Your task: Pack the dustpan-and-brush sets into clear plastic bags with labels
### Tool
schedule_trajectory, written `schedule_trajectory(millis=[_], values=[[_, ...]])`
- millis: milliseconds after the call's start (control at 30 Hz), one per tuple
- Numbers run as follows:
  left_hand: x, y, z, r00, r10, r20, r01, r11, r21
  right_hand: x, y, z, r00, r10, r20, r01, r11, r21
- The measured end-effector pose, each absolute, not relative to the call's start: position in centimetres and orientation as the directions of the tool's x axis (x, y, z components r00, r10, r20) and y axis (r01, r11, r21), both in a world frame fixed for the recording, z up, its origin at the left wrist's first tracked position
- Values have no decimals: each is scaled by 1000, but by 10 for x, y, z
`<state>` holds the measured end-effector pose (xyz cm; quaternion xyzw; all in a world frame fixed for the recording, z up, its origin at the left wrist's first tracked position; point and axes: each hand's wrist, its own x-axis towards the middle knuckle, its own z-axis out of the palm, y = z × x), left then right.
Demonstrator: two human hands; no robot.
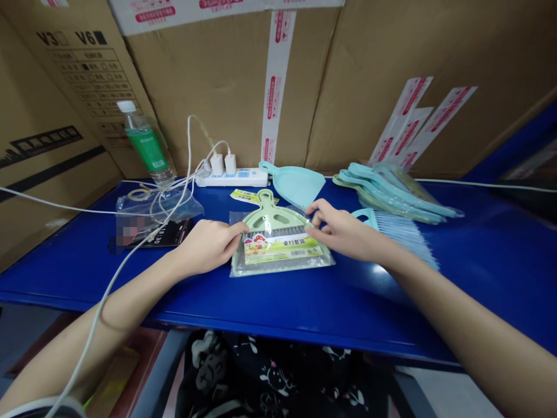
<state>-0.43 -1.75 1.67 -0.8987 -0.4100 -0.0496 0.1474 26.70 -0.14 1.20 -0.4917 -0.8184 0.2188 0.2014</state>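
A light green dustpan and brush set (275, 219) lies in a clear plastic bag on the blue table, its handle pointing away from me. Inside the bag a yellow-green printed card (282, 249) covers part of the grey bristles. My left hand (213, 247) pinches the bag's left edge between thumb and fingers. At the upper right corner, my right hand (342, 229) has its thumb and curled fingers on the plastic. Just behind lies an unwrapped light blue dustpan (298, 183), with a loose printed card (250, 197) beside it. A light blue brush (402, 232) rests partly behind my right forearm.
Bagged blue and green dustpan sets (391, 188) are piled at the back right. A power strip (235, 177) with white plugs, a water bottle (150, 148) and a phone (167, 234) are at the left. A white cable (126, 264) crosses over my left forearm. Cardboard boxes (226, 93) stand behind.
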Motion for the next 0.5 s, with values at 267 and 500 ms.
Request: schedule_trajectory(millis=[267, 500], values=[[-3, -21, 17, 699, 698, 152, 711, -702, -45, 267, 6, 11, -299, 952, 62, 328, 163, -931], [1, -24, 16, 774, 620, 131, 613, -785, 96, 255, 9, -1, -308, 951, 28, 27, 38, -999]])
